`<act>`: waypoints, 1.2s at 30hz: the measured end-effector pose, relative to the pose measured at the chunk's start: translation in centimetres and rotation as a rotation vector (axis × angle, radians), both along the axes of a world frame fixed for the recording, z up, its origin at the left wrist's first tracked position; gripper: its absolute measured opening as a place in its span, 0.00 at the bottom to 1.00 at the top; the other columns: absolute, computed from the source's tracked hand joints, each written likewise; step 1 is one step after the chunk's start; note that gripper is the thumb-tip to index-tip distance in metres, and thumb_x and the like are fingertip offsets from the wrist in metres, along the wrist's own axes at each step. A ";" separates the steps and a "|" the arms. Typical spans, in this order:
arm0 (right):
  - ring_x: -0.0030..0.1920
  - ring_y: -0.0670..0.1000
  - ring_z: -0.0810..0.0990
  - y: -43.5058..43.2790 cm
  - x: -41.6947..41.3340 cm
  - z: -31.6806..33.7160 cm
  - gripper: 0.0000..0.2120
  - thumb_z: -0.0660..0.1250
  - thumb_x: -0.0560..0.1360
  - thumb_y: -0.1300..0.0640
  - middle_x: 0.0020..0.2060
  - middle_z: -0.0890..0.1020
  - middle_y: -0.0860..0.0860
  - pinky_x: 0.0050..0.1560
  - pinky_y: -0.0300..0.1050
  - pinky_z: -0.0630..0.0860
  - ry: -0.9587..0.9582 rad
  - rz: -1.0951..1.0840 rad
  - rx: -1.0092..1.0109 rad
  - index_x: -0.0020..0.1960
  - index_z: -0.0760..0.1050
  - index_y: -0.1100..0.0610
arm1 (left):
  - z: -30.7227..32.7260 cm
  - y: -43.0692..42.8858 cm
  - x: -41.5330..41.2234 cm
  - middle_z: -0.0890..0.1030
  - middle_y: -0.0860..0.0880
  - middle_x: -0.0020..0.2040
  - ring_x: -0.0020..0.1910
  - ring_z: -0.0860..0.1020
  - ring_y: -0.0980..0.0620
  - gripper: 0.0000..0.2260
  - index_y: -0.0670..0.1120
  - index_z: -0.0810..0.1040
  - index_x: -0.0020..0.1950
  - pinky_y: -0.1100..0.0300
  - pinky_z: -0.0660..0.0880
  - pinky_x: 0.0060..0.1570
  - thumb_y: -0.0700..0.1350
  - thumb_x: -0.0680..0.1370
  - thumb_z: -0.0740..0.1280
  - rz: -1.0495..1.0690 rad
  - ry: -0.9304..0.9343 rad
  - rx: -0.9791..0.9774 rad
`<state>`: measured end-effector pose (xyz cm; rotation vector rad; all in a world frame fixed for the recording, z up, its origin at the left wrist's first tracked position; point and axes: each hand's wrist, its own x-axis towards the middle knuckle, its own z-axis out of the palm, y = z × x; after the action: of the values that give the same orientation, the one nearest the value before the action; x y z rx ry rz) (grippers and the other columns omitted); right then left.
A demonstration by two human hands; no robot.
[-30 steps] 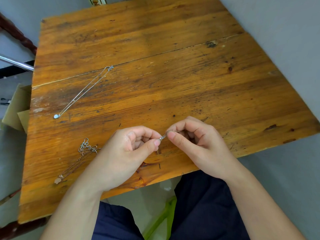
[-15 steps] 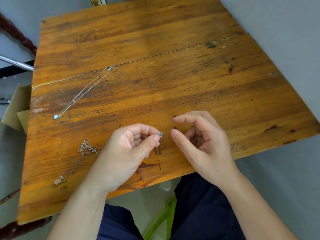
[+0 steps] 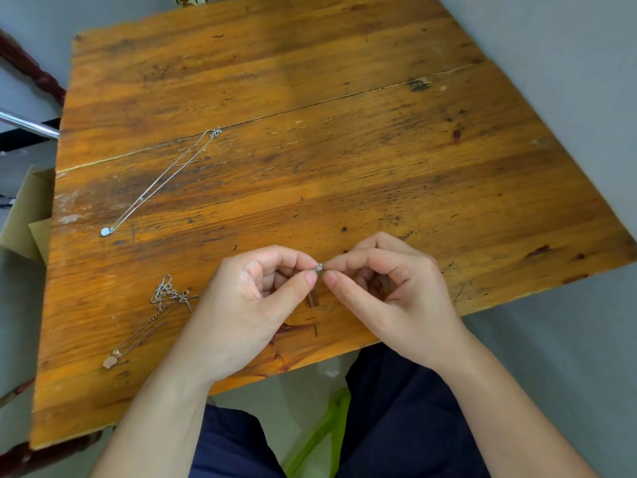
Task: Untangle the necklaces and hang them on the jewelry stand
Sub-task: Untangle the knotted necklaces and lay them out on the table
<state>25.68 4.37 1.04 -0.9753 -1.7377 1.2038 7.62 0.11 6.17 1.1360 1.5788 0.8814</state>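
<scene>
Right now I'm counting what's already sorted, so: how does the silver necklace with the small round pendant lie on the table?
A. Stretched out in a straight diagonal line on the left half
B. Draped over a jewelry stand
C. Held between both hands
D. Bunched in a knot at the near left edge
A: the silver necklace lies pulled out straight and diagonal on the table, its pendant at the near-left end, clear of both hands.

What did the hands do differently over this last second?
Half a second ago the right hand had let go and opened away; now it has closed back in, pinching the small silver piece that the left hand kept holding. The straight necklace and the tangled one lay unmoved on the table.
</scene>
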 end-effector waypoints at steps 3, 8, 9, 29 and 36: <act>0.37 0.51 0.79 0.2 0.0 0.0 0.04 0.76 0.74 0.59 0.40 0.80 0.49 0.37 0.35 0.74 -0.021 -0.008 0.034 0.49 0.86 0.54 | 0.2 -0.1 0.0 0.84 0.47 0.42 0.37 0.79 0.58 0.06 0.48 0.85 0.48 0.63 0.76 0.39 0.39 0.76 0.70 -0.003 0.024 0.001; 0.36 0.48 0.78 0.4 0.1 0.0 0.05 0.76 0.75 0.60 0.39 0.79 0.48 0.37 0.33 0.73 -0.093 -0.020 0.142 0.50 0.86 0.55 | 0.3 -0.1 -0.1 0.86 0.51 0.43 0.41 0.82 0.57 0.07 0.50 0.85 0.49 0.63 0.77 0.42 0.40 0.76 0.70 -0.012 0.052 -0.002; 0.36 0.48 0.78 0.4 0.1 0.0 0.05 0.76 0.75 0.59 0.38 0.78 0.48 0.37 0.33 0.72 -0.110 -0.020 0.166 0.51 0.86 0.55 | 0.4 -0.1 -0.1 0.86 0.52 0.43 0.42 0.82 0.55 0.08 0.50 0.85 0.50 0.63 0.78 0.43 0.40 0.76 0.70 -0.016 0.059 -0.003; 0.33 0.48 0.76 0.4 -0.1 -0.3 0.06 0.77 0.69 0.66 0.37 0.79 0.49 0.34 0.37 0.72 -0.052 -0.074 0.184 0.39 0.83 0.58 | -0.5 0.0 -0.4 0.83 0.55 0.43 0.42 0.79 0.55 0.08 0.54 0.84 0.48 0.54 0.77 0.44 0.41 0.77 0.70 -0.019 0.224 0.071; 0.35 0.46 0.73 0.7 0.2 0.1 0.05 0.72 0.70 0.61 0.35 0.79 0.45 0.37 0.36 0.70 0.130 -0.022 -0.210 0.36 0.81 0.55 | -1.5 0.2 -0.4 0.82 0.58 0.45 0.50 0.77 0.59 0.08 0.54 0.82 0.49 0.75 0.67 0.48 0.41 0.76 0.69 0.147 0.461 0.216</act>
<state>25.89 5.06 1.18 -1.0116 -1.5180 1.4243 7.17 0.30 4.65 1.4677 1.9966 0.9483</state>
